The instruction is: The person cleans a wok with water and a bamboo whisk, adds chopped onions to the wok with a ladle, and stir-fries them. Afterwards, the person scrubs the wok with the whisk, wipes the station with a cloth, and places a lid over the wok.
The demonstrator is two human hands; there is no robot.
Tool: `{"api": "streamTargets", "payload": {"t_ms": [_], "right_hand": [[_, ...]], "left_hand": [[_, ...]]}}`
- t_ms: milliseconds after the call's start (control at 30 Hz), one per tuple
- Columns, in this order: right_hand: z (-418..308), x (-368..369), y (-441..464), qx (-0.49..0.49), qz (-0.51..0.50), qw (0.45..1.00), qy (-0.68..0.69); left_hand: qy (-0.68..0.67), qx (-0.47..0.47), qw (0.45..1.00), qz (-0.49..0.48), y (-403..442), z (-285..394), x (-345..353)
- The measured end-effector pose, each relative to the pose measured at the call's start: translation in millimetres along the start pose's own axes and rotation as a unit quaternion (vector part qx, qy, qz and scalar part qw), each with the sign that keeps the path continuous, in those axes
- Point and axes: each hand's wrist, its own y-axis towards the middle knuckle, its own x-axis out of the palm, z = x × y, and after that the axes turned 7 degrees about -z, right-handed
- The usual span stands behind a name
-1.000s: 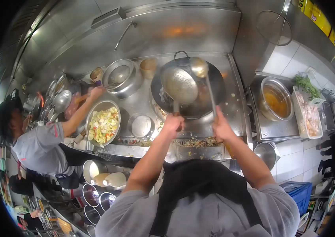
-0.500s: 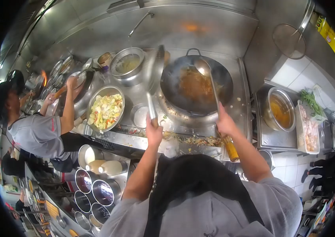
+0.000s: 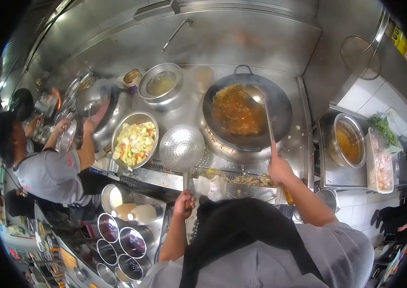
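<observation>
My left hand (image 3: 184, 204) is near the handle of a round perforated skimmer (image 3: 182, 148), which lies beside the bowl of chopped vegetables (image 3: 135, 141); whether the fingers still grip the handle is hard to make out. Closed round the handle of a metal ladle (image 3: 269, 115) is my right hand (image 3: 281, 169). The ladle's bowl rests in a black wok (image 3: 280, 117), at the edge of reddish-brown sauce (image 3: 237, 111). A white cloth (image 3: 211, 187) lies on the front ledge, right of my left hand.
A co-worker (image 3: 50, 168) holds utensils over another wok at the left. Behind the vegetables stands a metal pot (image 3: 160, 86) under a tap (image 3: 177, 33). Sauce pots (image 3: 133, 242) and bottles are at lower left. A bowl of brown liquid (image 3: 347, 141) and a white basket (image 3: 381, 163) stand right.
The skimmer has moved left and down, away from the wok, and now shows its face. The ladle has stayed in the wok, where the sauce now sits farther left. The co-worker's hands have shifted.
</observation>
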Motion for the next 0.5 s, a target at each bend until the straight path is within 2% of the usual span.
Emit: {"api": "streamTargets", "payload": {"t_ms": [67,100,133,167,200,267,300,333,400,433,467,500], "right_hand": [[-9.8,-30.9,-38.1,-0.004,-0.094,0.968,0.232],[-12.7,-44.3,-40.4,0.009,-0.155,0.903,0.4],[-14.5,-54.1,-39.8,0.022,-0.209,0.806,0.554],[-16.3,-61.6,-35.8,0.056,-0.248,0.668,0.699],[-28.2,-66.5,-40.5,0.063,-0.232,0.64,0.73],[-57.5,-71.0,-50.6,0.078,-0.202,0.576,0.788],[-14.3,-40.0,-37.4,-0.112,-0.369,0.519,0.763],[-0.3,-34.4,-40.8,-0.108,-0.389,0.602,0.688],[24.3,-32.0,-47.7,-0.092,-0.41,0.751,0.509],[48.2,-15.7,-50.0,-0.037,-0.324,0.906,0.269],[74.0,9.6,-52.3,0.021,-0.21,0.977,0.002],[91.1,28.6,-59.5,0.06,-0.189,0.98,0.002]], "left_hand": [[0.187,-0.029,0.981,0.049,18.6,0.0,-21.9],[0.436,0.094,0.872,0.202,23.3,-0.8,-11.1],[0.638,0.206,0.665,0.33,29.5,5.0,12.3],[0.622,0.261,0.693,0.254,30.5,24.4,44.4],[0.599,0.314,0.715,0.175,28.6,50.0,86.7],[0.574,0.417,0.705,-0.013,22.1,84.4,192.3],[0.559,0.437,0.702,-0.067,22.1,91.4,231.9],[0.543,0.456,0.695,-0.123,26.9,97.1,257.5],[0.503,0.534,0.676,-0.068,49.2,110.2,280.9],[0.373,0.581,0.719,-0.082,77.4,113.3,280.0],[0.247,0.527,0.809,-0.086,83.8,129.3,278.8],[0.115,0.459,0.877,-0.086,84.7,152.3,273.6]]}}
